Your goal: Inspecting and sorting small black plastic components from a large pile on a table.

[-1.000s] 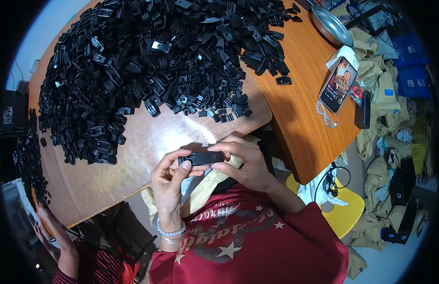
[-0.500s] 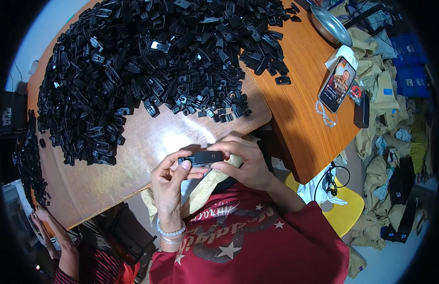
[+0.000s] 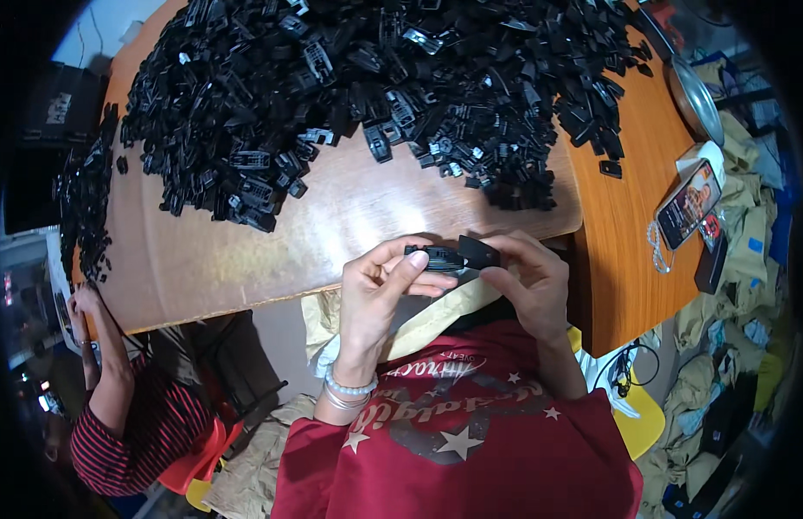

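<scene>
Just in front of the table edge, my left hand (image 3: 373, 290) pinches a ribbed black plastic part (image 3: 436, 258) between thumb and fingers. My right hand (image 3: 537, 284) grips a smooth, flat black plastic piece (image 3: 479, 253), tilted up at the right end of the ribbed part. The two pieces meet or nearly meet; whether they are joined I cannot tell. Beyond my hands, a big heap of similar black plastic parts (image 3: 332, 95) covers the back of the brown table (image 3: 246, 264).
At right on the orange wood tabletop (image 3: 626, 233) lie a phone (image 3: 688, 206) with a beaded strap, a black box (image 3: 711, 265) and a metal bowl (image 3: 695, 102). A co-worker in a striped sleeve (image 3: 150, 424) reaches to a smaller black pile (image 3: 81, 208) at left. Beige bags (image 3: 687, 381) crowd the right.
The view has shifted, so the table sits higher and further right. The smooth black piece, earlier lying along the part, now stands tilted at its right end in my right hand.
</scene>
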